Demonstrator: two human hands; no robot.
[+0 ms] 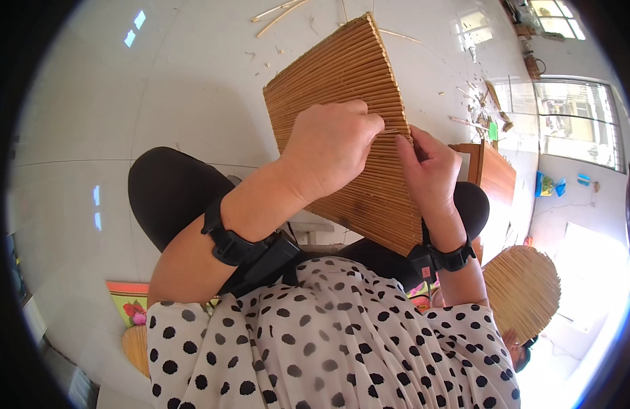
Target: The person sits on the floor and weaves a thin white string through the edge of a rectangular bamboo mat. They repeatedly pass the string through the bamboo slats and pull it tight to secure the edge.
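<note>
A panel of thin brown reed stalks [328, 75], laid side by side, stands tilted above my lap. My left hand [336, 144] lies against its face with the fingers closed in a pinch near the right edge. A thin, pale sliver or strand [393, 131] shows just beyond these fingertips; what the pinch itself holds is too small to make out. Along that same edge, my right hand [434, 163] grips the panel, thumb on the front and the other fingers mostly hidden behind it. Black straps with small devices sit on both my forearms.
Loose stalks [282, 16] and small scraps lie on the pale tiled floor [185, 82]. A brown wooden piece of furniture [495, 180] stands to the right. Behind my right arm is a round straw disc [523, 290], with another person's hand [511, 339] near its lower edge.
</note>
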